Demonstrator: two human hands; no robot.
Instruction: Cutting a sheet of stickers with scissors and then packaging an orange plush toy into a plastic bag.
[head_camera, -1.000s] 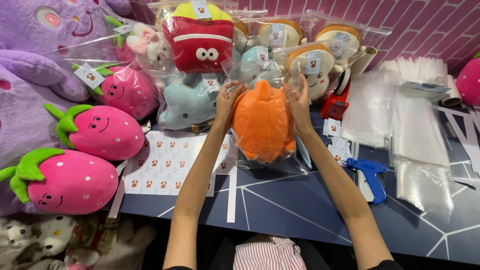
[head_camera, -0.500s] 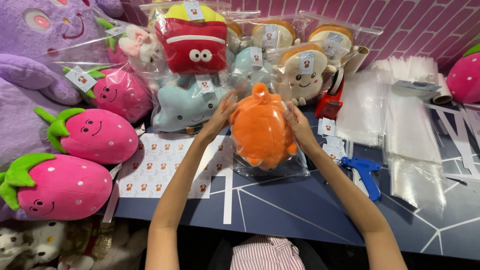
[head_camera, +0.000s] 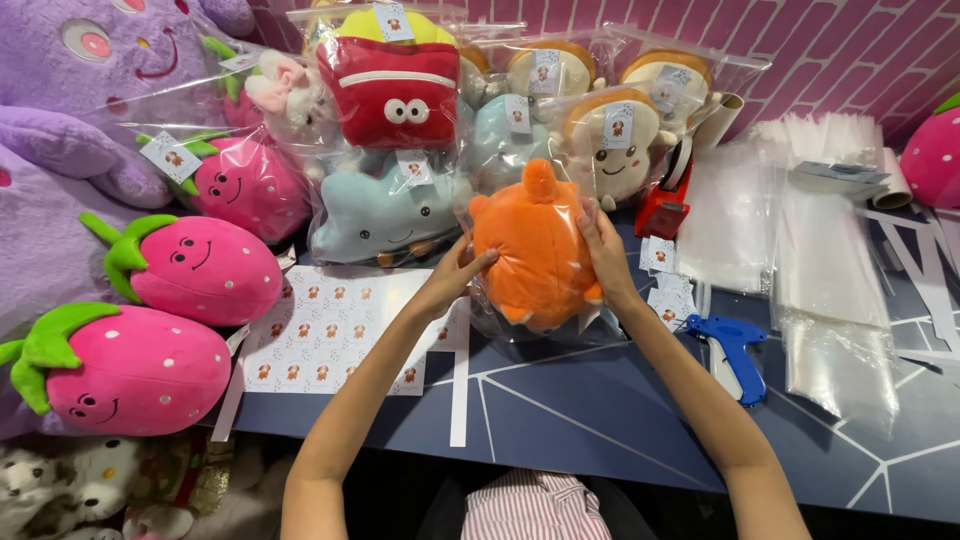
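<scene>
An orange plush toy (head_camera: 535, 250) stands inside a clear plastic bag (head_camera: 560, 335) on the dark blue table (head_camera: 600, 420). My left hand (head_camera: 458, 272) presses against its left side. My right hand (head_camera: 605, 255) grips its right side through the bag. Both hands hold the toy upright, a little above the table top. The bag's loose lower edge spreads out below the toy.
Bagged plush toys (head_camera: 390, 100) are piled behind it. Pink strawberry plushes (head_camera: 200, 270) and a purple plush (head_camera: 60, 120) lie at left. A sticker sheet (head_camera: 330, 335) lies by my left arm. A blue tagging gun (head_camera: 735, 350), a red tape dispenser (head_camera: 665, 205) and clear bags (head_camera: 830, 260) lie at right.
Both hands have slid down from the top of the orange plush to its sides, and the toy has come lower and nearer to me, inside the bag.
</scene>
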